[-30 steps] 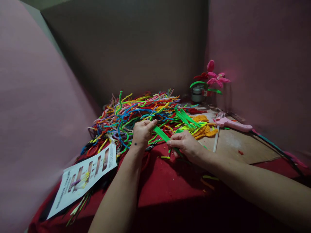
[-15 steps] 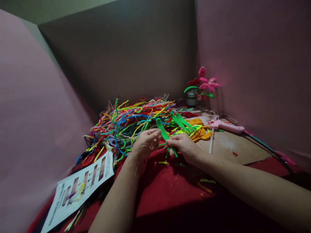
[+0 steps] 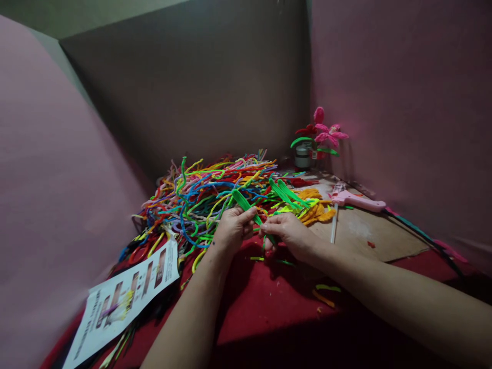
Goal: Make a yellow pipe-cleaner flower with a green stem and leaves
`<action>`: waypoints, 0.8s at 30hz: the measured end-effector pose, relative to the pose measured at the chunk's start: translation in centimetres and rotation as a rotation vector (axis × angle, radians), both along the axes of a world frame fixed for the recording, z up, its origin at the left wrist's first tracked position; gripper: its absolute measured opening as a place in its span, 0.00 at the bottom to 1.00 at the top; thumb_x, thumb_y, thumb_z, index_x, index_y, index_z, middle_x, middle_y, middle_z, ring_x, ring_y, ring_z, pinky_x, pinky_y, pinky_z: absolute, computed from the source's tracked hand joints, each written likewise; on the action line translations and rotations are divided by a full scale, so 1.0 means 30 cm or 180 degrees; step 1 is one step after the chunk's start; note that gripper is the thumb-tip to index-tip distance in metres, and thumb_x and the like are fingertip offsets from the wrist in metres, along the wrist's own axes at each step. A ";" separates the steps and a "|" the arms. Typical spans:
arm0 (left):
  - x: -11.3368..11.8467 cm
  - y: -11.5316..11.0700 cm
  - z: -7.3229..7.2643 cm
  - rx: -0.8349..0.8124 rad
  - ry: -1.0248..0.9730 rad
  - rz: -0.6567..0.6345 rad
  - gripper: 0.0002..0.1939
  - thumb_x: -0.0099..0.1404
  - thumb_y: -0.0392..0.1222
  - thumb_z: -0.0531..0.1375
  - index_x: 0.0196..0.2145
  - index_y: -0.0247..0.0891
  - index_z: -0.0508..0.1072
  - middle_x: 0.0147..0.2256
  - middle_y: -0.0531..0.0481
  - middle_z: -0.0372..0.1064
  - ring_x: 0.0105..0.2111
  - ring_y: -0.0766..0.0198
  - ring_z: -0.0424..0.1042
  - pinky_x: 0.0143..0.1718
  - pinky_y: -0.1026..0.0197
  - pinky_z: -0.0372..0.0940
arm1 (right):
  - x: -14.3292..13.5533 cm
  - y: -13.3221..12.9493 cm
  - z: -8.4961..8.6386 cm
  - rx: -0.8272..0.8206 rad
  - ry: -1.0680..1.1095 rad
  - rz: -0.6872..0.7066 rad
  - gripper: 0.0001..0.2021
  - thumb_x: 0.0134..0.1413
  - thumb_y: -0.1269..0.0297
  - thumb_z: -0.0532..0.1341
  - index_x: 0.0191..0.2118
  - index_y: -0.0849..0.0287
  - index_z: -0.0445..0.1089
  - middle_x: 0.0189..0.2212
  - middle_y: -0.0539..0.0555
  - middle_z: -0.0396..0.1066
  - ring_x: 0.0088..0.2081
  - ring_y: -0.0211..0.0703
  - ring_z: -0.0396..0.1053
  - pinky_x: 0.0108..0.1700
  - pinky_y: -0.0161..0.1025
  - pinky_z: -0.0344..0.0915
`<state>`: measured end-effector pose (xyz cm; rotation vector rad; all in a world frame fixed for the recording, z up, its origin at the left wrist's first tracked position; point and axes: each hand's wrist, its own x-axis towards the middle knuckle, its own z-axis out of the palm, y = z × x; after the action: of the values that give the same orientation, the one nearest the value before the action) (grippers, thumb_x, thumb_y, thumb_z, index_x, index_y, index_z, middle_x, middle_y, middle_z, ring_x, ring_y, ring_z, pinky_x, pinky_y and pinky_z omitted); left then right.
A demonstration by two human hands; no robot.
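Where the two hands meet in the head view: a green strip of fuzzy stems slants between the left grip and the right grip, its top end standing out beyond the left fingers.
Left grip: thumb and fingers together, clamped on the strip partway along.
Right grip: thumb and forefinger pinched on the lower part of the strip, just beside the left fingertips; some of its fingers are hidden.
Heap of coloured stems: directly beyond the left grip, close enough to crowd that side.
Green pieces: just past the right grip, beside orange pieces.
Pink glue gun: right of the right grip and well apart, lying at the far edge of a brown board.
Printed sheet: left of the left grip, across the left edge of the surface.
Red surface: open room on the near side of both grips, between the forearms, with small scraps toward the right; its near edge sinks into shadow.
Pink walls: bounding the space on both sides, well away from either grip.
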<state>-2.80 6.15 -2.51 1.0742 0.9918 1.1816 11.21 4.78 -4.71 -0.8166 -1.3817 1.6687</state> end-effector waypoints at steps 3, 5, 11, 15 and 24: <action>-0.001 0.003 0.004 0.0040 -0.0042 0.0076 0.18 0.46 0.46 0.66 0.20 0.35 0.60 0.14 0.60 0.56 0.10 0.78 0.48 0.11 0.71 0.42 | 0.023 0.018 0.020 0.0172 -0.0129 -0.0340 0.09 0.42 0.63 0.57 0.20 0.63 0.66 0.11 0.49 0.66 0.13 0.33 0.59 0.20 0.32 0.57; -0.009 0.008 0.002 0.0070 0.0041 0.0211 0.17 0.47 0.48 0.65 0.24 0.34 0.63 0.16 0.58 0.59 0.10 0.78 0.49 0.11 0.71 0.42 | 0.054 0.045 0.040 0.0409 -0.0340 -0.0826 0.08 0.42 0.63 0.58 0.21 0.63 0.67 0.11 0.49 0.66 0.14 0.33 0.59 0.20 0.31 0.56; -0.008 0.007 -0.023 0.0188 0.0826 0.0271 0.12 0.47 0.45 0.64 0.24 0.34 0.67 0.12 0.61 0.53 0.09 0.78 0.47 0.12 0.69 0.41 | 0.150 0.151 0.071 0.1741 -0.2153 -0.2203 0.14 0.44 0.63 0.55 0.15 0.63 0.69 0.13 0.51 0.63 0.18 0.34 0.58 0.21 0.33 0.48; 0.028 0.002 -0.041 0.0410 0.1591 0.0198 0.11 0.51 0.46 0.60 0.24 0.34 0.69 0.12 0.60 0.54 0.11 0.75 0.50 0.15 0.68 0.47 | 0.179 0.215 0.067 0.1874 -0.2896 -0.2467 0.16 0.46 0.63 0.54 0.17 0.64 0.72 0.14 0.53 0.65 0.20 0.35 0.59 0.23 0.34 0.47; 0.037 0.002 -0.074 0.1046 0.2529 0.0090 0.10 0.54 0.44 0.56 0.24 0.35 0.72 0.17 0.55 0.63 0.19 0.69 0.60 0.22 0.67 0.54 | 0.262 0.261 0.113 0.1662 -0.1288 -0.3309 0.11 0.47 0.64 0.55 0.26 0.64 0.73 0.20 0.54 0.71 0.23 0.38 0.64 0.25 0.33 0.56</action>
<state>-1.69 6.22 -4.73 1.8739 1.4393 0.9586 19.06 12.61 -1.33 -1.2783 -1.2083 0.3396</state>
